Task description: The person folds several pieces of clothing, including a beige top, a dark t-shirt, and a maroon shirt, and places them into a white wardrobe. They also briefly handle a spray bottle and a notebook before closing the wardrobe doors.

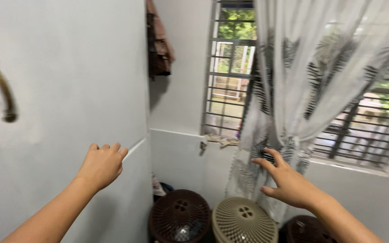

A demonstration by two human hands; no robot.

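My left hand (102,164) is loosely curled with its knuckles against the edge of a white cabinet door (68,90), holding nothing. A curved brass handle (1,87) sits high on that door at the far left. My right hand (284,180) is spread open in the air in front of a sheer white curtain (302,90) printed with dark leaves, its fingertips close to the bunched fabric but not gripping it.
A barred window (230,67) is behind the curtain. Below stand a dark brown perforated basket (181,216), a beige perforated basket (244,220) and another dark basket (305,229). Brown clothing (158,40) hangs by the cabinet's edge.
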